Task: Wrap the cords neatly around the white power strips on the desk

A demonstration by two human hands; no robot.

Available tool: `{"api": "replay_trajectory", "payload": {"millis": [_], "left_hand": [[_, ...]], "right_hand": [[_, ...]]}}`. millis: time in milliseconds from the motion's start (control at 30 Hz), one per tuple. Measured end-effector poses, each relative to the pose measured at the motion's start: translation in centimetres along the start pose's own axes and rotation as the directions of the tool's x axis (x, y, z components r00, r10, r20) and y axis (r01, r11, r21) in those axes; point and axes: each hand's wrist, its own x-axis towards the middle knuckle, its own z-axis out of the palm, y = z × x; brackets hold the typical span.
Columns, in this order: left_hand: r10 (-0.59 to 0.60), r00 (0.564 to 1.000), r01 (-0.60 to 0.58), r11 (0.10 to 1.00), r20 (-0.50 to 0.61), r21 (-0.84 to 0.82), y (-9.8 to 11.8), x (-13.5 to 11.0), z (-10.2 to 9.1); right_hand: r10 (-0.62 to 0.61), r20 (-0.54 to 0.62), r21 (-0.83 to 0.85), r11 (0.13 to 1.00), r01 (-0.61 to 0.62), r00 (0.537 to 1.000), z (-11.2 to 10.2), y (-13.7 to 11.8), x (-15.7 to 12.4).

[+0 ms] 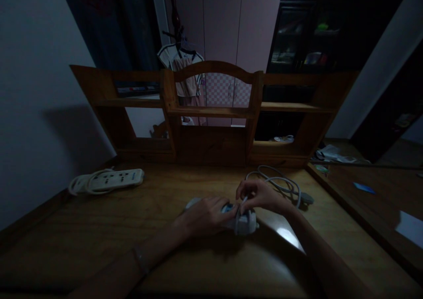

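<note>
A small white device (245,223) with a blue part lies on the wooden desk (99,228), near the middle. My left hand (206,214) rests over its left side with the fingers curled around it. My right hand (259,195) pinches a thin white cable right above the device. That cable runs back to a loose coil of grey-white cable (280,183) lying behind my right hand. The light is dim, so the device's details are hard to make out.
A white power strip (110,180) with its coiled cord lies at the desk's far left. A wooden shelf unit (211,114) stands along the back edge. A lower surface at the right holds a blue card (363,187) and white paper (410,228).
</note>
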Motion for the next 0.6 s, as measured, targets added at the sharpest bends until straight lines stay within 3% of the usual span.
{"api": "replay_trajectory", "payload": {"millis": [100,200,433,500,600], "left_hand": [[0.053,0.996,-0.053,0.999,-0.077,-0.004,0.1,-0.5,0.1],[0.012,0.985,-0.019,0.999,-0.171,-0.040,0.0,-1.1,0.0],[-0.188,0.914,0.088,0.957,-0.359,-0.276,-0.7,-1.4,0.3],[-0.337,0.870,0.173,0.892,-0.360,-0.417,-0.9,-1.2,0.0],[-0.582,0.740,0.306,0.738,-0.338,-0.601,-1.3,-0.7,-0.8]], "right_hand": [[0.058,0.024,0.146,0.987,-0.061,0.998,-0.2,1.2,0.2],[0.075,0.026,0.255,0.964,-0.079,0.997,0.1,1.9,0.4],[0.045,-0.078,0.162,0.986,-0.032,0.996,1.3,2.7,1.4],[0.004,-0.122,0.101,0.995,0.008,0.993,1.9,3.0,1.7],[-0.079,-0.268,-0.111,0.992,0.051,0.960,3.2,3.2,2.0]]}}
